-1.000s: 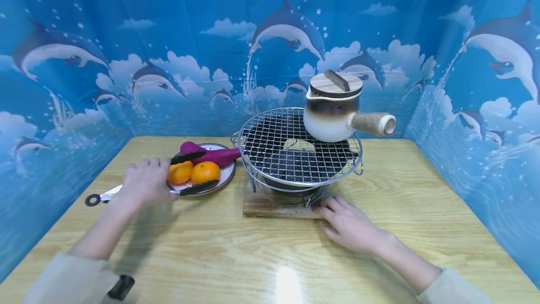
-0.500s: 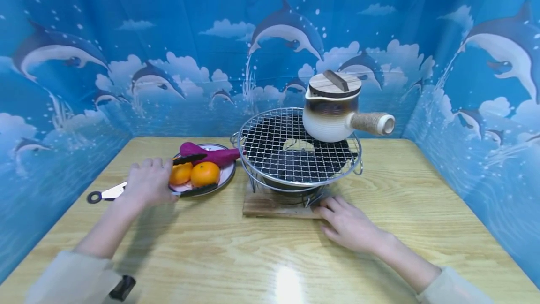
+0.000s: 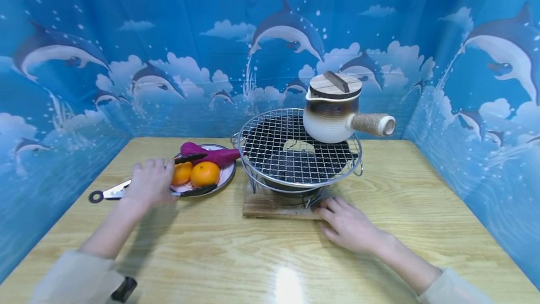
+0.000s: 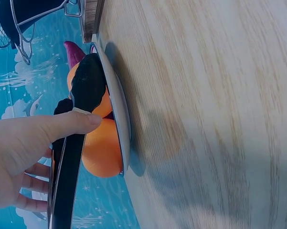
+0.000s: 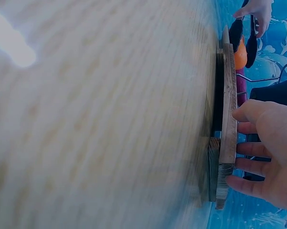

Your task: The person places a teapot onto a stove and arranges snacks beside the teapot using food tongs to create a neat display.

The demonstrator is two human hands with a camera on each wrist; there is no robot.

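My left hand (image 3: 150,183) grips a pair of black-tipped tongs (image 4: 69,167), its thumb along one arm in the left wrist view. The tongs stand spread over a plate (image 3: 228,172), one tip above and one near the front rim. Between the tips sit two oranges (image 3: 205,174), and behind them lies a purple eggplant-like vegetable (image 3: 217,156). My right hand (image 3: 348,224) rests at the front right corner of a wooden board (image 5: 229,109), fingers relaxed and fingertips touching it. On that board stands a dark round grill with a wire rack (image 3: 274,154).
A lidded pot (image 3: 331,118) with a cord-wrapped side handle stands at the rack's back right, the handle jutting out over the rim. The rack's left edge lies close to the plate. Dolphin-print curtains (image 3: 270,36) enclose the wooden table (image 3: 236,257) behind and at both sides.
My left hand and the tongs have shifted slightly to the right, and the tips sit slightly closer together. My right hand, the grill and the pot have not moved.
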